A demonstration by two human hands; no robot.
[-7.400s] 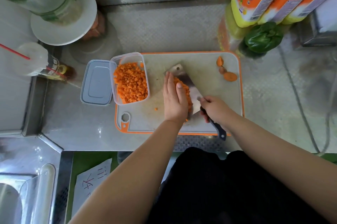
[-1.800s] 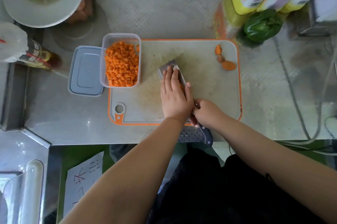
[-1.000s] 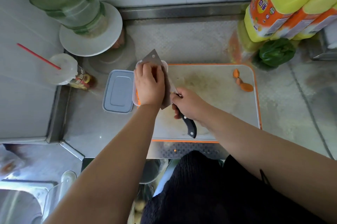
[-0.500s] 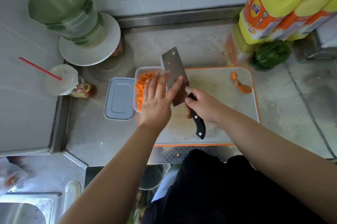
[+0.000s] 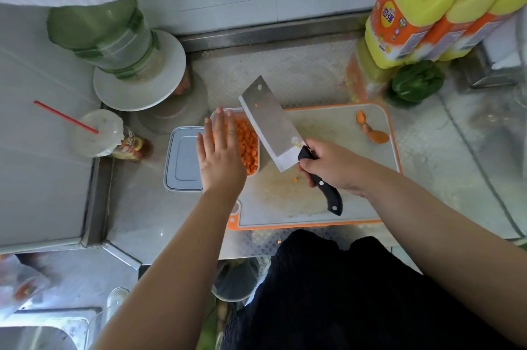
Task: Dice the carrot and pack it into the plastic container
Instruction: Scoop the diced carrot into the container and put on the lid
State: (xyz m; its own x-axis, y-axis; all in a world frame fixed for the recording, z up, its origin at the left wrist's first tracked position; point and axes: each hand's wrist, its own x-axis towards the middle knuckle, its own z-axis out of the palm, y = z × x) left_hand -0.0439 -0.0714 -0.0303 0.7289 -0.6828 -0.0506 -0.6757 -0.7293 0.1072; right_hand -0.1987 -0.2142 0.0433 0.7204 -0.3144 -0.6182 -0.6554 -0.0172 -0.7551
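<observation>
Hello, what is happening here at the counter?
A person is packing diced carrot into a plastic container. The right hand grips a cleaver, its blade over the container's right edge. The left hand is flat and open above the container. The carrot ends lie on the cutting board; the lid lies beside the container.

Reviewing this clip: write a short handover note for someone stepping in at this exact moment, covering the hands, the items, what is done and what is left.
Left hand: open, fingers straight, over the container, holding nothing.
Right hand: grips the cleaver by its handle, blade tilted over the container's right side.
Container sits on the cutting board's left end, full of diced carrot. Its lid lies beside it on the counter.
Done: dicing and most of the packing.
Left: one stray cube on the board, carrot ends at the far right, and the lid probably still to go on.
</observation>
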